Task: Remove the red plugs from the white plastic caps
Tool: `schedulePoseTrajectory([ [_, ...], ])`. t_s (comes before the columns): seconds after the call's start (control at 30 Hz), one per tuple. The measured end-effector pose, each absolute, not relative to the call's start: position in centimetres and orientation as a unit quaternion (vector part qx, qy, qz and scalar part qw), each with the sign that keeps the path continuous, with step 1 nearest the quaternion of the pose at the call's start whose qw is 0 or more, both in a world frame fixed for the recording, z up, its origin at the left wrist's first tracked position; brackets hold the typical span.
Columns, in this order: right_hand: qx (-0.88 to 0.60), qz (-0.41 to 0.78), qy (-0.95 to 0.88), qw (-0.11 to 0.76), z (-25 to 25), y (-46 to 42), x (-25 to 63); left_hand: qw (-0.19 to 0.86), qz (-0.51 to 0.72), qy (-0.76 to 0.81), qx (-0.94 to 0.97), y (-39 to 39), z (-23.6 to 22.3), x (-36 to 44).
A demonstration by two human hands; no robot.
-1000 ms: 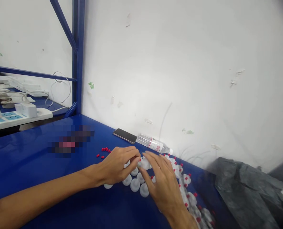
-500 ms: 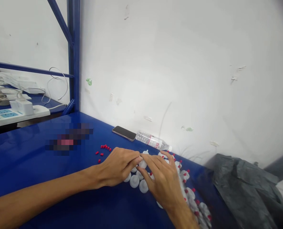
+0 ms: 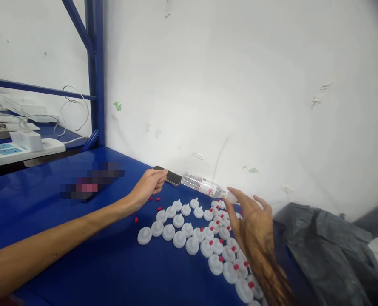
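Many white round plastic pieces with thin spouts [image 3: 179, 239] lie on the blue table; those to the right have small red caps [image 3: 221, 258] on their spouts. My right hand [image 3: 252, 221] is above the right-hand group, thumb and fingers pinching a white spouted piece [image 3: 231, 196], partly covered by the fingers. My left hand [image 3: 150, 185] is closed, its fingers curled in front of the phone [image 3: 174, 178]. Whatever its fingertips may hold is hidden. Several loose red caps [image 3: 136, 219] lie below and beside the left wrist.
A clear water bottle [image 3: 198, 183] lies on its side along the wall, beside the phone. Dark grey plastic sheeting [image 3: 322, 242] covers the right side. A blurred-out item [image 3: 89, 182] lies on the left, with a power strip [image 3: 26, 151] beyond and a blue metal post [image 3: 96, 76] behind.
My hands, together over the white pieces before, have moved apart. The right went right with a white piece; the left went up and left towards the phone. More white pieces now show.
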State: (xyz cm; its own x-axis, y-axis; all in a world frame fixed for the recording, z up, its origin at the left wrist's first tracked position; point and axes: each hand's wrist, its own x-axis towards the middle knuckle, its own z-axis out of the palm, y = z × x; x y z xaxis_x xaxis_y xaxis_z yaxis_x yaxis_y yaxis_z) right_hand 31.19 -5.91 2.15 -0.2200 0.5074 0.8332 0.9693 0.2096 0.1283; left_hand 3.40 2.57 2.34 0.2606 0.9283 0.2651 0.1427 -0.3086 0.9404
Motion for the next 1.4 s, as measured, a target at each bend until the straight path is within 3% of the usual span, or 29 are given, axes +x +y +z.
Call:
schedulePoseTrajectory([
  [0.2,-0.526,-0.243,-0.740,0.340,1.1,-5.7,30.3,0.189,0.371,0.482,0.771,2.6,2.2,2.9],
  [0.37,-0.521,-0.200,-0.769,0.311,0.4,-5.9,29.0,0.095,0.277,0.481,0.826,2.2,1.5,3.0],
  [0.77,-0.537,-0.053,-0.806,0.242,-0.5,-5.8,28.6,0.052,0.169,0.481,0.859,2.7,0.3,3.0],
  [1.07,-0.595,-0.164,-0.751,0.233,0.8,-5.7,30.5,0.052,0.144,0.482,0.863,3.1,-0.4,2.8],
  [1.23,-0.597,-0.076,-0.781,0.167,0.2,-6.1,30.2,0.061,0.133,0.483,0.863,3.4,-0.8,2.7],
  [1.4,-0.583,-0.058,-0.786,0.196,0.0,-6.2,30.1,0.054,0.144,0.478,0.865,3.5,-1.0,2.5],
])
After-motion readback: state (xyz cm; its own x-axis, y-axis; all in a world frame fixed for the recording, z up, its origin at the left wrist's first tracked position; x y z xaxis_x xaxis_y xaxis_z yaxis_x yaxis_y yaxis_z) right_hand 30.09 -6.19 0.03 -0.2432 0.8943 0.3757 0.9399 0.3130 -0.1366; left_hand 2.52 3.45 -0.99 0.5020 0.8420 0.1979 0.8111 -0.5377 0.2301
